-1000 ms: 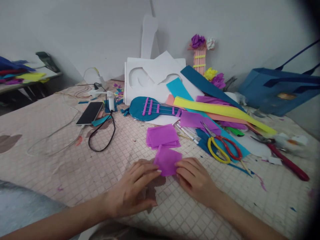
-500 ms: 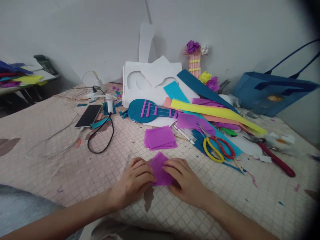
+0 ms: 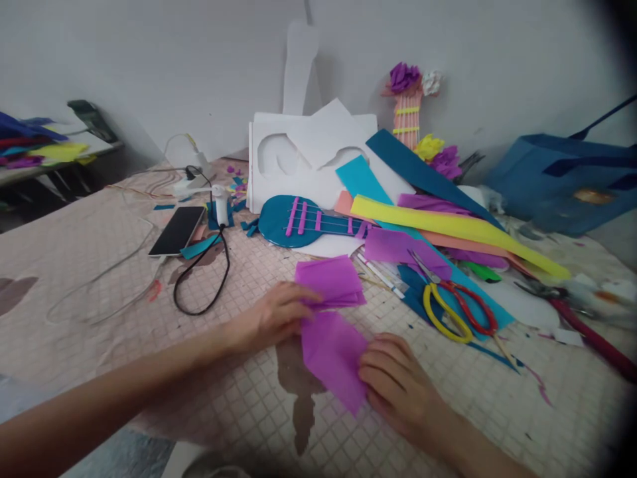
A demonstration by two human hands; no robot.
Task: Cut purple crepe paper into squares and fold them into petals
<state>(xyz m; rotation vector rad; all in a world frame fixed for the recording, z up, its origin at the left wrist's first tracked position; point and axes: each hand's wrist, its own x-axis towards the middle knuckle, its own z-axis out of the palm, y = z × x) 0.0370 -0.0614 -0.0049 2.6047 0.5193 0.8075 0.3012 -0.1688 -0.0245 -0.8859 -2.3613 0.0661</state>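
A purple sheet of thin paper (image 3: 332,358) lies flattened out on the checkered tabletop between my hands. My left hand (image 3: 279,313) has its fingers closed at the sheet's upper left corner, the fingertips overlapping the lower left edge of a stack of purple paper pieces (image 3: 331,280) just behind. My right hand (image 3: 398,378) has curled fingers on the sheet's right edge; its thumb is hidden. A blue paper ukulele (image 3: 290,222) with purple strips rests behind the stack. To the right lie scissors (image 3: 460,309) with one yellow and one red handle.
A phone (image 3: 176,230) and a black cord loop (image 3: 200,309) lie at the left. Yellow paper (image 3: 448,222) and other coloured strips spread at the right. Red-handled pliers (image 3: 592,332) and a blue bag (image 3: 552,179) are farther right. White cut-out boards (image 3: 271,123) lean at the back.
The purple sheet, folded smaller before, now spreads wider. My left hand has moved up toward the stack, and my right hand has moved right and down. The view has shifted slightly.
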